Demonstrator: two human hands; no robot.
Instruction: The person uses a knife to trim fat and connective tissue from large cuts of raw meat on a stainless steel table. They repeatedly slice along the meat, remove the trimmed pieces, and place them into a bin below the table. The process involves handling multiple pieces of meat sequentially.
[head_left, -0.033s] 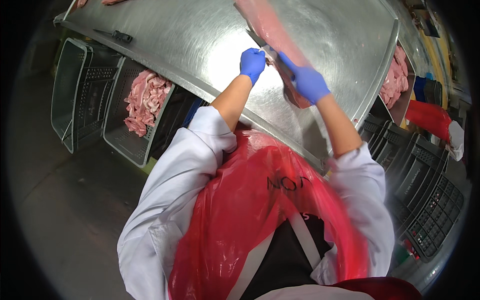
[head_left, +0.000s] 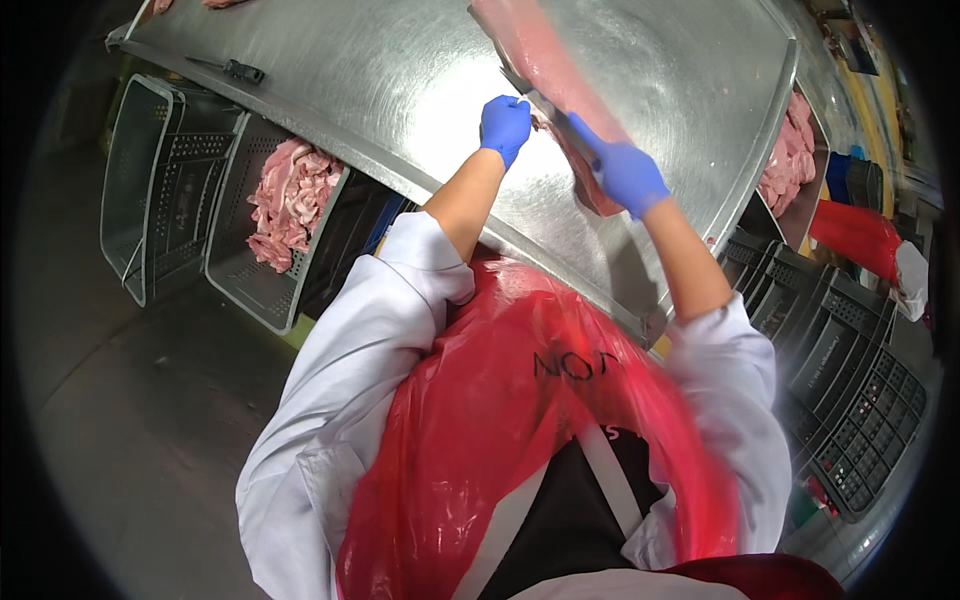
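Observation:
A long pink slab of meat (head_left: 540, 50) lies on the steel table (head_left: 350, 90), running from the far edge toward me. My left hand (head_left: 505, 125), in a blue glove, is closed on a flap at the slab's left edge. My right hand (head_left: 628, 178), also in a blue glove, rests on the near end of the slab and grips a knife (head_left: 540, 98). The dark blade runs up and to the left along the meat, toward my left hand, with my index finger stretched along it. I wear a white coat and a red plastic apron.
Under the table's left edge stand an empty grey crate (head_left: 150, 180) and a grey crate (head_left: 240, 275) with pink meat pieces. A dark-handled tool (head_left: 235, 68) lies on the table. A bin of meat (head_left: 790, 160), dark crates (head_left: 850, 380) and a person in red (head_left: 860, 235) are on the right.

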